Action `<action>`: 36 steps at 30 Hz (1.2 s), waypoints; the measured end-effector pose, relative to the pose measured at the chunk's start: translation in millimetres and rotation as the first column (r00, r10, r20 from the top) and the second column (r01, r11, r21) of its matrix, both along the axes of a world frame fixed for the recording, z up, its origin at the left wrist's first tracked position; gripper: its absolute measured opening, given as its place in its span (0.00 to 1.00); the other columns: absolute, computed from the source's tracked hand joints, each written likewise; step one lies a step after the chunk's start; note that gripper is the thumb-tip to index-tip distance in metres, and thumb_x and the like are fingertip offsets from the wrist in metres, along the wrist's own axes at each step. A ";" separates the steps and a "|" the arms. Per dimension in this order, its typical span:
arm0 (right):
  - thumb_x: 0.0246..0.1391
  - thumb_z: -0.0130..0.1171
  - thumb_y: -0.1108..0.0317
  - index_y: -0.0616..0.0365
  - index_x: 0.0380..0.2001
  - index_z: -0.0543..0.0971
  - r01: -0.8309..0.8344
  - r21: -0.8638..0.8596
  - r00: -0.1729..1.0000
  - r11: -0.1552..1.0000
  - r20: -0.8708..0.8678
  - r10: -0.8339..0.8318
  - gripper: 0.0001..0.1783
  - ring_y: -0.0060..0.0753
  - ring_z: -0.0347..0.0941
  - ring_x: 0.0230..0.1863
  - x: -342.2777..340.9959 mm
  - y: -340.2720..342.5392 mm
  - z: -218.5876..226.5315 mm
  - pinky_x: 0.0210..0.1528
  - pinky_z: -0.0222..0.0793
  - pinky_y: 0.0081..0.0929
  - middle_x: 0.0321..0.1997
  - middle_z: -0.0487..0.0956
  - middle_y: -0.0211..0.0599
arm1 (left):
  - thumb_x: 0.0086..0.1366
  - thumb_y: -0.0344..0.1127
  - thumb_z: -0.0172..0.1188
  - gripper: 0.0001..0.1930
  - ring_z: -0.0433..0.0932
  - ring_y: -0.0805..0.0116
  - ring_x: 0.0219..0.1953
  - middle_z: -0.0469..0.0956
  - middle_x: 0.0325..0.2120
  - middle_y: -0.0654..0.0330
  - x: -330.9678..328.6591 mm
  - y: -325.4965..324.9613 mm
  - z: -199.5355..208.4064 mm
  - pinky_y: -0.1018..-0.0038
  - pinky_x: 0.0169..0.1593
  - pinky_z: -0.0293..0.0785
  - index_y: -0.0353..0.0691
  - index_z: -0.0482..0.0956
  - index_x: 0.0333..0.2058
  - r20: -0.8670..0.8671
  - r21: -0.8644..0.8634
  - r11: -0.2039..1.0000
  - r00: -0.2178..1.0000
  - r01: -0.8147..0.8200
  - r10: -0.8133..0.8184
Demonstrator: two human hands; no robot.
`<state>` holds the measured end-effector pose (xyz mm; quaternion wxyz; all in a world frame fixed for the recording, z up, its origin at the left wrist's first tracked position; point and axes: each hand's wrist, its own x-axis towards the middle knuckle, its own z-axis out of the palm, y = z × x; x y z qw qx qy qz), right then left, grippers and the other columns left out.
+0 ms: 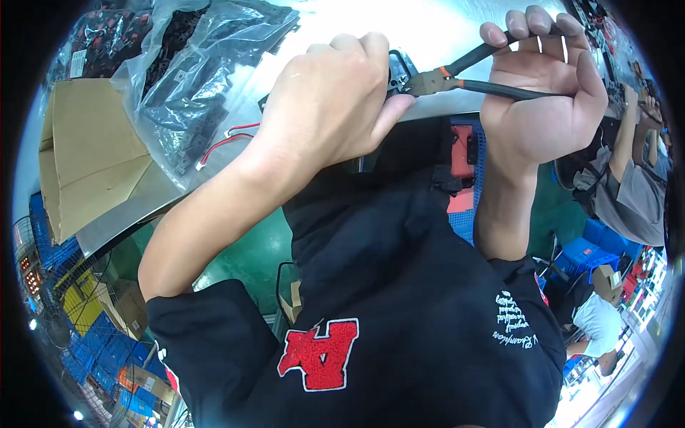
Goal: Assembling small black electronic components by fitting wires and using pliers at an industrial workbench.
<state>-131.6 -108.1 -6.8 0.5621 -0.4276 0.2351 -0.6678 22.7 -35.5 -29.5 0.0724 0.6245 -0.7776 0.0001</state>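
Observation:
My left hand [325,100] is closed around a small black part [399,65], most of which the fingers hide. In my right hand [546,107] are cutting pliers [432,82] with dark handles and orange accents. The fingers curl over the upper handle, while the lower one rests against the palm. The handles stand apart. The metal jaws point left and meet the black part beside my left thumb; whether they bite into it I cannot tell. A red and black wire pair [217,144] with a white connector runs out beside my left wrist.
A clear plastic bag [189,100] of black parts lies on the bright table at the left, beside an open cardboard box [85,150]. Below the table edge a blue crate [467,221] holds red and black pieces. Other people [628,192] work at the right.

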 end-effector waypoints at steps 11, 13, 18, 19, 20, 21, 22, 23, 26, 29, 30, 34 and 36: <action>0.63 0.49 0.60 0.59 0.42 0.68 -0.652 -0.035 0.417 0.757 0.818 0.397 0.14 0.31 0.65 0.35 -31.9 -28.4 -20.4 0.39 0.63 0.32 0.33 0.67 0.33 | 0.64 0.56 0.62 0.27 0.79 0.56 0.27 0.74 0.27 0.50 -6.7 3.7 -5.7 0.68 0.30 0.76 0.32 0.70 0.35 0.058 -0.128 0.991 0.997 -0.035 0.043; 0.61 0.49 0.60 0.75 0.51 0.68 -0.380 -0.046 0.846 0.924 0.387 0.367 0.25 0.47 0.70 0.45 -42.3 -37.8 -30.7 0.49 0.66 0.45 0.42 0.70 0.49 | 0.64 0.56 0.61 0.27 0.79 0.57 0.28 0.74 0.27 0.50 -9.1 -0.2 -6.7 0.68 0.31 0.76 0.32 0.70 0.35 0.068 -0.131 0.990 0.996 -0.045 0.055; 0.56 0.47 0.64 0.70 0.50 0.68 -0.118 0.010 0.862 0.993 0.498 0.097 0.22 0.41 0.69 0.44 -41.2 -32.2 -25.1 0.54 0.66 0.46 0.40 0.68 0.46 | 0.61 0.58 0.63 0.27 0.79 0.63 0.26 0.75 0.25 0.55 -10.4 -5.9 -9.0 0.73 0.27 0.78 0.35 0.72 0.34 0.090 -0.149 0.985 0.991 -0.085 0.100; 0.58 0.46 0.62 0.66 0.50 0.68 -0.154 -0.014 0.831 0.988 0.539 0.137 0.21 0.40 0.70 0.43 -57.0 -39.7 -19.8 0.56 0.68 0.47 0.40 0.68 0.44 | 0.61 0.58 0.63 0.27 0.79 0.63 0.26 0.75 0.25 0.55 -7.1 -5.2 -10.2 0.73 0.27 0.78 0.35 0.72 0.34 0.091 -0.166 0.982 0.991 -0.085 0.101; 0.58 0.44 0.64 0.66 0.49 0.67 -0.060 -0.066 0.866 0.996 0.492 0.084 0.20 0.41 0.70 0.44 -63.3 -44.3 -14.9 0.57 0.68 0.49 0.41 0.68 0.45 | 0.61 0.58 0.63 0.27 0.80 0.63 0.26 0.75 0.26 0.55 -3.9 -2.8 -10.2 0.73 0.27 0.78 0.35 0.72 0.34 0.060 -0.161 0.983 0.993 -0.089 0.100; 0.59 0.43 0.64 0.67 0.49 0.66 0.049 0.005 0.893 0.999 0.449 -0.046 0.20 0.42 0.70 0.44 -66.1 -51.8 -10.6 0.57 0.68 0.49 0.41 0.68 0.46 | 0.62 0.58 0.63 0.27 0.80 0.62 0.27 0.75 0.26 0.54 -0.8 -1.1 -10.3 0.73 0.27 0.78 0.35 0.72 0.34 0.030 -0.157 0.983 0.995 -0.093 0.099; 0.60 0.42 0.64 0.67 0.50 0.65 0.161 0.069 0.901 0.985 0.397 -0.175 0.20 0.43 0.71 0.44 -66.0 -60.7 -7.1 0.58 0.68 0.50 0.41 0.68 0.46 | 0.62 0.58 0.62 0.27 0.80 0.60 0.27 0.75 0.26 0.53 2.0 -0.4 -12.2 0.70 0.28 0.78 0.34 0.72 0.33 0.021 -0.169 0.982 0.995 -0.088 0.092; 0.67 0.39 0.61 0.67 0.51 0.64 0.276 0.152 0.914 0.949 0.266 -0.308 0.19 0.43 0.71 0.45 -57.7 -65.0 -7.9 0.58 0.68 0.49 0.42 0.69 0.46 | 0.62 0.58 0.62 0.27 0.80 0.60 0.27 0.75 0.26 0.53 1.5 -1.6 -13.9 0.70 0.28 0.78 0.34 0.72 0.33 0.028 -0.186 0.980 0.996 -0.073 0.079; 0.74 0.36 0.56 0.68 0.50 0.63 0.271 0.246 0.948 0.931 0.102 -0.303 0.21 0.44 0.71 0.48 -32.3 -73.9 -37.8 0.61 0.68 0.49 0.47 0.71 0.53 | 0.64 0.56 0.61 0.27 0.80 0.51 0.29 0.75 0.28 0.48 0.4 2.8 -16.3 0.62 0.31 0.76 0.32 0.71 0.34 -0.150 -0.116 0.984 0.982 -0.132 0.114; 0.74 0.42 0.51 0.65 0.51 0.64 0.201 0.348 0.973 0.916 0.035 -0.227 0.24 0.41 0.71 0.51 -12.4 -77.0 -53.9 0.63 0.65 0.39 0.45 0.73 0.50 | 0.67 0.52 0.59 0.25 0.78 0.42 0.31 0.75 0.30 0.41 -9.2 13.1 -0.3 0.53 0.35 0.74 0.29 0.69 0.38 -0.390 0.044 0.974 0.894 -0.222 0.221; 0.71 0.47 0.49 0.68 0.54 0.64 0.218 0.326 0.967 0.920 -0.200 -0.158 0.28 0.44 0.70 0.53 -16.5 -79.0 -60.1 0.64 0.64 0.38 0.49 0.72 0.52 | 0.68 0.51 0.58 0.25 0.78 0.39 0.32 0.76 0.32 0.39 -14.1 16.0 4.1 0.51 0.35 0.73 0.28 0.68 0.38 -0.487 0.084 0.967 0.837 -0.241 0.251; 0.59 0.62 0.42 0.74 0.66 0.57 0.487 -0.289 0.325 0.824 -0.816 -0.478 0.50 0.56 0.65 0.65 -12.0 -57.6 -59.0 0.70 0.55 0.42 0.64 0.67 0.61 | 0.72 0.50 0.52 0.26 0.78 0.38 0.37 0.76 0.34 0.35 -29.5 21.6 25.6 0.53 0.42 0.73 0.25 0.63 0.44 -0.748 0.241 0.940 0.572 -0.240 0.337; 0.58 0.62 0.47 0.66 0.69 0.57 0.202 -0.223 0.459 0.954 -0.839 -0.293 0.47 0.57 0.63 0.66 -21.2 -28.7 -34.6 0.70 0.56 0.42 0.64 0.66 0.60 | 0.76 0.52 0.44 0.28 0.79 0.51 0.41 0.75 0.37 0.40 -34.0 21.1 18.7 0.63 0.46 0.73 0.24 0.58 0.51 -0.857 0.198 0.949 0.427 -0.247 0.290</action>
